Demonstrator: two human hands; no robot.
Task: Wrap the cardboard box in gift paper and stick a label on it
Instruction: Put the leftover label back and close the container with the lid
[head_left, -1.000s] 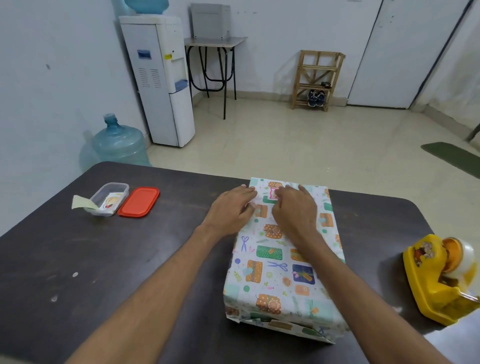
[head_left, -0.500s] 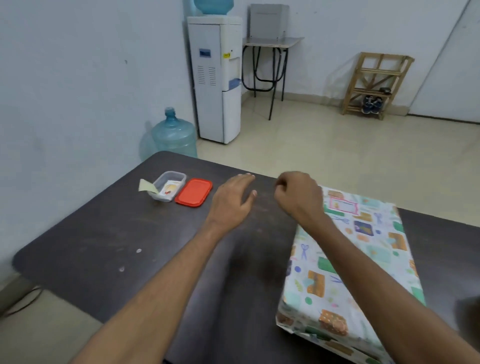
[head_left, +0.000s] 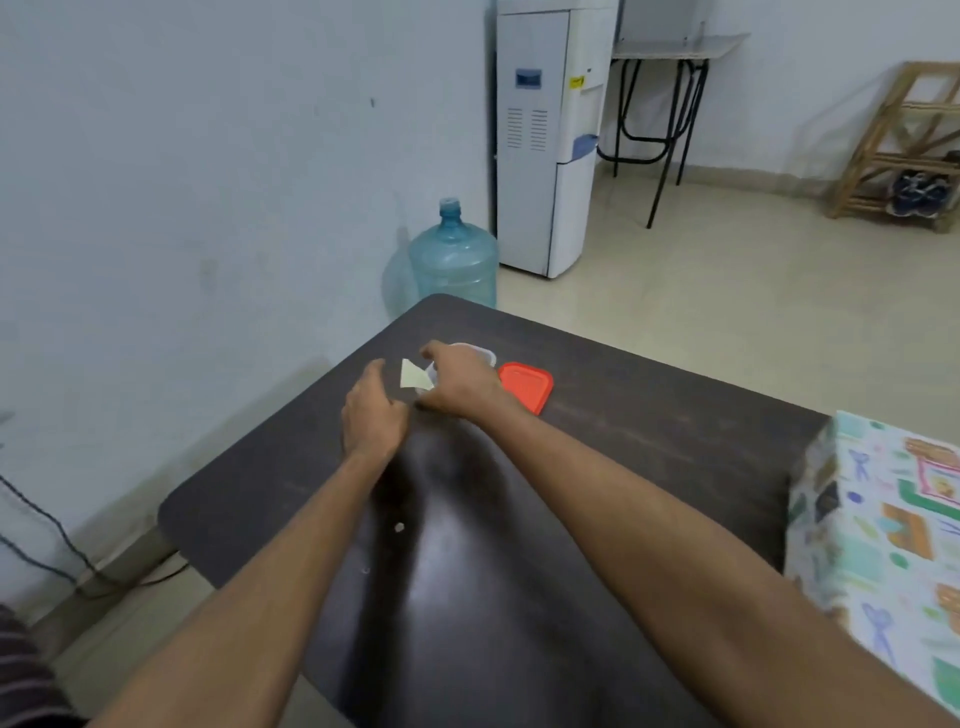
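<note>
**Both hands at the tub, box parked off to the side**

- Box (head_left: 883, 545): fully papered, sitting on the counter (head_left: 649, 415) at its right end, well apart from both hands. There's a pink-framed patch (head_left: 935, 470) on top that looks like a label, but it's too blurred to confirm.
- Right hand (head_left: 460, 382): arched over the near end of the clear tub (head_left: 483, 354), fingers curled. It hides its own grip, so I can't tell whether it has closed on the tub, on the slip, or on nothing.
- Left hand (head_left: 371, 415): just beside the pale slip (head_left: 414, 375), grip loose and spread, holding nothing.
- Red lid (head_left: 527, 387): off, flat on the counter, touching or just beside the tub on the far side from the slip.

Handling, my read:
- Slip: thin paper, near weightless and floppy. Pinch it at the free corner poking out of the tub. If it has a sticky face, keep fingertips on the edges.
- Tub: light plastic on a smooth, shiny counter, so it'll likely skate. Pin it with one hand and pull with the other.
- Box: rigid under the wrap, probably light. The paper looks slick and would tear at the end folds. Hold it by the long sides with flat palms, not by the flaps.
</note>
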